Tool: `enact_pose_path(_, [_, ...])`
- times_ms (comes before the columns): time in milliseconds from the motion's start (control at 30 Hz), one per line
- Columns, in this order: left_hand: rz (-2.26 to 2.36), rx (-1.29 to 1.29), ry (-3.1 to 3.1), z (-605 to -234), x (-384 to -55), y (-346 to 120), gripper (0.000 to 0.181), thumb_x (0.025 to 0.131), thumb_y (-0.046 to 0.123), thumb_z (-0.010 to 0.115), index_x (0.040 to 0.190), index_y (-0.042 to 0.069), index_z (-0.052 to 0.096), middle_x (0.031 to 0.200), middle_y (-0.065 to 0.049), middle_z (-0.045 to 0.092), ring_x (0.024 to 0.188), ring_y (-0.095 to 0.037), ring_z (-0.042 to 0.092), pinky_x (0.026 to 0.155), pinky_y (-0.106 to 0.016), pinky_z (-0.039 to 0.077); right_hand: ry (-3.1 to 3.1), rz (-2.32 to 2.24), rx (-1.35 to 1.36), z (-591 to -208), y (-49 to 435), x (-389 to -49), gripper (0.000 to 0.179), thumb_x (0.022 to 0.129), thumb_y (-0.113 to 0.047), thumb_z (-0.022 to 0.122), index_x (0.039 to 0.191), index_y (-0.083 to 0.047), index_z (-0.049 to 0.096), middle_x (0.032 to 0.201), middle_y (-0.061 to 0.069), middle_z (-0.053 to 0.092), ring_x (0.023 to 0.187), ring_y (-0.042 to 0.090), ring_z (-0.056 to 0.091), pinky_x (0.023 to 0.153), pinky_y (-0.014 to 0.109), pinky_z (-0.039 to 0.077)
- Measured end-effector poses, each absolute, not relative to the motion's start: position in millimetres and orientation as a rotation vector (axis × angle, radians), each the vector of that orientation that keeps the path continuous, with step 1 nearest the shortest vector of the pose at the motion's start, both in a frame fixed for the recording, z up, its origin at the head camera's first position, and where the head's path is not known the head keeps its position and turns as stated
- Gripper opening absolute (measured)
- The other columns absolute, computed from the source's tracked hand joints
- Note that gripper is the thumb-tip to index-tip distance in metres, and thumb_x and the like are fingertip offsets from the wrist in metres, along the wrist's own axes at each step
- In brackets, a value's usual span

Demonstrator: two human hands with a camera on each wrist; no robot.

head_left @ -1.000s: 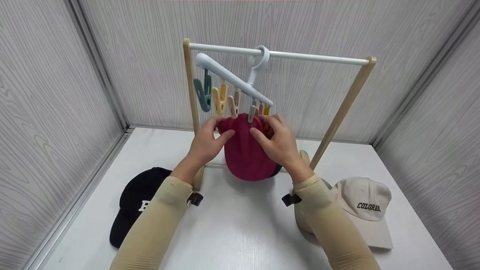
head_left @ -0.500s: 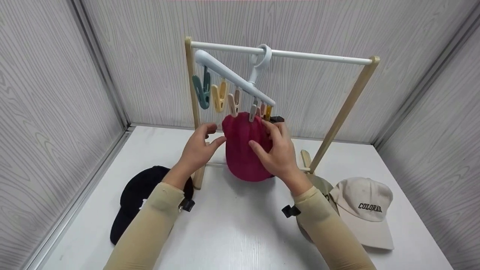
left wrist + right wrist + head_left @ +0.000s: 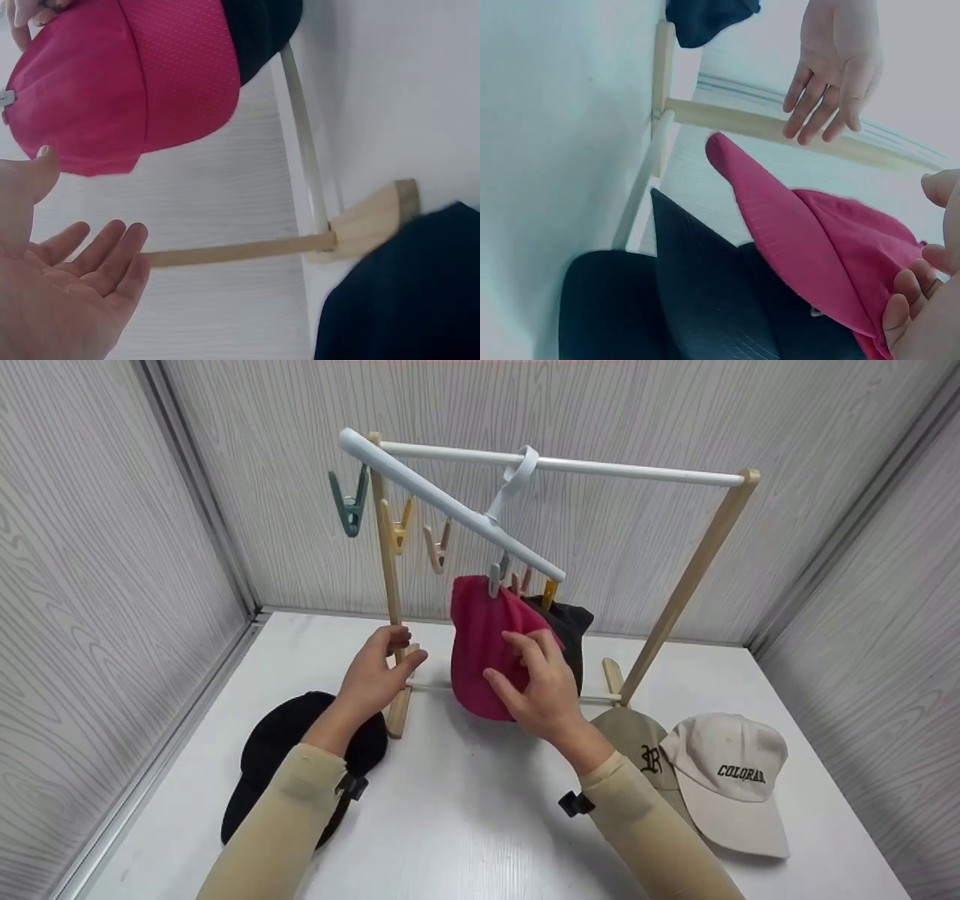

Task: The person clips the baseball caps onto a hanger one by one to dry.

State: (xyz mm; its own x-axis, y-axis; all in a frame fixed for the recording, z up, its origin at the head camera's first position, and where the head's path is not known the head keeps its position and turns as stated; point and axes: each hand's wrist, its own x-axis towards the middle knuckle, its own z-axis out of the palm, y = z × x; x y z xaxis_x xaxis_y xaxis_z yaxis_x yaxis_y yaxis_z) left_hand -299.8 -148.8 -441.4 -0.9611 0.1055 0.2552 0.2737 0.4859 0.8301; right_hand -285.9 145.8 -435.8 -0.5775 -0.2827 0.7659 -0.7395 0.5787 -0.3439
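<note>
A magenta cap [image 3: 476,652] hangs brim-down from a grey clip [image 3: 494,581] on a pale blue clip hanger [image 3: 435,491]. Behind it, a dark cap [image 3: 576,634] hangs under an orange clip [image 3: 550,594]. My right hand [image 3: 546,690] is at the magenta cap's right side, its fingers loosely bent and gripping nothing. In the right wrist view the fingertips [image 3: 906,289] lie against or very close to the cloth; I cannot tell which. Left of the cap, my left hand [image 3: 371,679] stands apart from it, palm inward, with relaxed fingers.
A rack with a white rail [image 3: 622,470] and wooden posts [image 3: 690,577] bears the hanger. Teal [image 3: 350,506], yellow [image 3: 399,529] and pink [image 3: 438,547] clips hang unloaded. A black cap [image 3: 292,750] lies left; olive [image 3: 634,735] and off-white [image 3: 739,780] caps lie right.
My left hand has let go of the magenta cap and drawn left and down. My right hand has slid lower. The hanger has turned, its left end swinging outward, and the dark cap shows more.
</note>
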Motion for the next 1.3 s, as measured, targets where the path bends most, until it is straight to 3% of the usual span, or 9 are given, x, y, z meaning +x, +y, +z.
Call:
enact_pose_path(433, [-1.453, -0.287, -2.611, -451, -292, -170, 0.071, 0.112, 0.050, 0.067, 0.159, 0.001, 0.050, 0.158, -0.021, 0.057, 0.151, -0.041, 0.049, 0.125, -0.059, 0.037, -2.223, 0.850, 0.887, -453, 123, -271, 0.054, 0.101, -0.037, 0.085, 0.142, -0.007, 0.066, 0.124, 0.009, 0.065, 0.109, 0.020, 0.065, 0.092, 0.036, 0.062])
enact_pose_path(867, [-1.390, -0.235, -2.659, -457, -285, -193, 0.069, 0.113, 0.046, 0.066, 0.158, -0.004, 0.049, 0.157, -0.026, 0.056, 0.151, -0.044, 0.049, 0.125, -0.059, 0.037, -2.391, 0.895, 0.948, -463, 97, -267, 0.057, 0.103, -0.039, 0.082, 0.148, -0.010, 0.062, 0.128, 0.007, 0.064, 0.104, 0.017, 0.063, 0.088, 0.033, 0.060])
enact_pose_path(1300, [-1.326, -0.193, -2.732, -465, -275, -219, 0.072, 0.113, 0.050, 0.064, 0.158, -0.005, 0.051, 0.160, -0.029, 0.053, 0.153, -0.047, 0.046, 0.124, -0.064, 0.037, -2.583, 0.933, 1.007, -479, 64, -266, 0.057, 0.106, -0.044, 0.077, 0.151, -0.013, 0.061, 0.134, 0.003, 0.064, 0.121, 0.020, 0.065, 0.101, 0.037, 0.058])
